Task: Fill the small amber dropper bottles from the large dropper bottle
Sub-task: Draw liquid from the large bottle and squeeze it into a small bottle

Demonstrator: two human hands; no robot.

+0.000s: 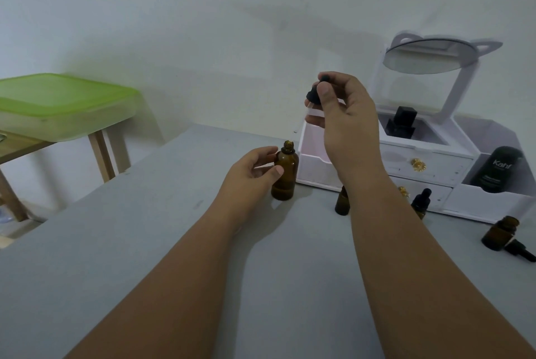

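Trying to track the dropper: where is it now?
Head view, right of centre: the right hand pinches the dropper in the air, above the open large bottle.

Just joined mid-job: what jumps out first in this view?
The right hand pinches a black-capped glass dropper above the open large amber glass bottle, which the left hand holds on the grey table. Behind stands a white mirrored organiser; a green-lidded container sits far left.

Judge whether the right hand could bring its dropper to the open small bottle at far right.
Probably yes. The right hand holds the dropper up in the air; the open bottle stands on the table to its right, mouth uncovered, nothing over it.
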